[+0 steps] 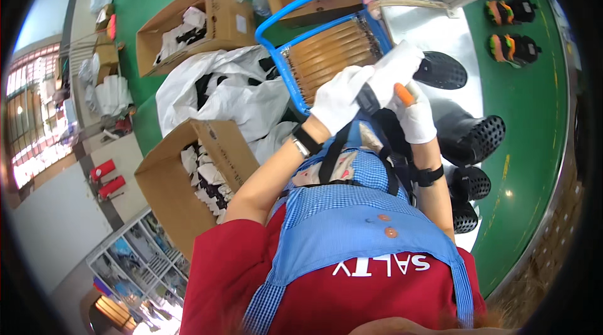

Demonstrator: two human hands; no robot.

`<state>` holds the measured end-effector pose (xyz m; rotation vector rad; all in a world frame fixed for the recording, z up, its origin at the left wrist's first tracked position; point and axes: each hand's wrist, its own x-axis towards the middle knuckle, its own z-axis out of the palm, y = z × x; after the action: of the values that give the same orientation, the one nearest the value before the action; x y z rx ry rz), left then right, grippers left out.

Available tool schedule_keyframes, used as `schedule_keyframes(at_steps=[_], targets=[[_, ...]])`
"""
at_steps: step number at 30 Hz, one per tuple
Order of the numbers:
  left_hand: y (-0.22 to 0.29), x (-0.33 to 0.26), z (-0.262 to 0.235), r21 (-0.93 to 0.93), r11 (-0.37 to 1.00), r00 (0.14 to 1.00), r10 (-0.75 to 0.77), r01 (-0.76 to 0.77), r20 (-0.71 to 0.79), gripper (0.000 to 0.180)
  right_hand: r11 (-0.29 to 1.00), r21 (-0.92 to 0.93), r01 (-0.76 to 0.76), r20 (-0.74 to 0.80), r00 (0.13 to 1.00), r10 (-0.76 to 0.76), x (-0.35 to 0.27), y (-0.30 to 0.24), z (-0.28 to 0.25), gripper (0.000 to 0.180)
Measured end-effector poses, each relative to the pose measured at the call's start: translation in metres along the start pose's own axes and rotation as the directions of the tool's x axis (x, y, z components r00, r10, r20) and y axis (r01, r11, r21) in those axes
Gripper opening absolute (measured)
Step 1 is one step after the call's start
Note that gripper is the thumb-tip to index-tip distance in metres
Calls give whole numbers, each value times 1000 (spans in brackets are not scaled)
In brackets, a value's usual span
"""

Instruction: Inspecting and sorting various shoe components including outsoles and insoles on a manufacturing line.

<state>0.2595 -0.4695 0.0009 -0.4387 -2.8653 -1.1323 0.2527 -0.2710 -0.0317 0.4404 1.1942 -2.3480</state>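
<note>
From the head view, my left hand [339, 99] has its grip closed round a white-wrapped shoe [392, 71], held just above my apron [364, 209]; my right hand [414, 115] pinches something orange against it. If either glove slides, I reckon the shoe drops toward the black shoes [471, 140] beside the apron.

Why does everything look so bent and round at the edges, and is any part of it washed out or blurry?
Head view: the fisheye lens curves straight lines, so the green belt bows along the right rim and a black ring frames the picture; daylight bleaches the windows at far left; the white-gloved left hand and right hand stay fairly sharp, while the lower edge is soft.
</note>
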Motion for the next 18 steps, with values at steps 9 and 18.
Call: schedule_keyframes(at_steps=[9, 18], targets=[[1, 87, 22, -161, 970, 976, 161, -184, -147, 45, 923, -89, 375, -275, 881, -384, 65, -46, 1, 11], [-17, 160, 89, -201, 949, 966, 220, -245, -139, 25, 116, -988, -98, -151, 574, -805, 92, -51, -32, 63]])
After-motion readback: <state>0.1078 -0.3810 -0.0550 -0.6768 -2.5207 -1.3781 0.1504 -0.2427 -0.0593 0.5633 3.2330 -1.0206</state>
